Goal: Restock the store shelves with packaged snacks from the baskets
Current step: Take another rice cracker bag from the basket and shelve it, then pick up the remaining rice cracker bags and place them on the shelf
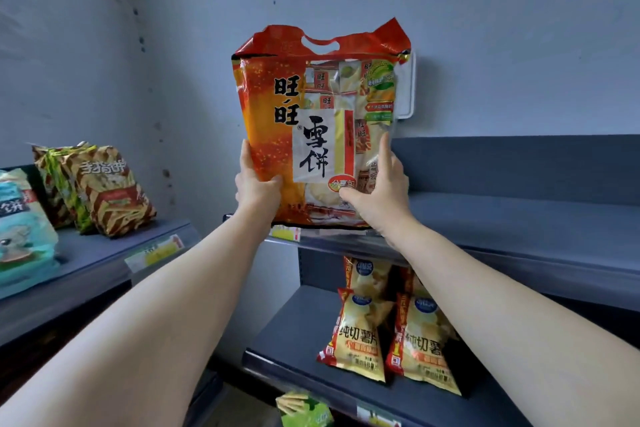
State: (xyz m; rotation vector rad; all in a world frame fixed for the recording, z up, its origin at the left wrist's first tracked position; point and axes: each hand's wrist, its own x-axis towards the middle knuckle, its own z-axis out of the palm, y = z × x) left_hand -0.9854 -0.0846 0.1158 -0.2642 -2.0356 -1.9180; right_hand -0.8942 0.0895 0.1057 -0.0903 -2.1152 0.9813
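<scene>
A large red and orange rice cracker bag (311, 114) with a cut-out handle stands upright at the left front edge of the grey top shelf (519, 218). My left hand (256, 184) grips its lower left edge, thumb on the front and fingers behind. My right hand (377, 194) holds the lower right part, thumb across the front and index finger up along the side. Both arms reach up from below.
Yellow chip bags (391, 322) stand on the shelf below. On a separate shelf at the left lean brown striped snack bags (104, 187) and a teal bag (20, 236). A green pack (304, 409) lies lower down. The wall is right behind the shelves.
</scene>
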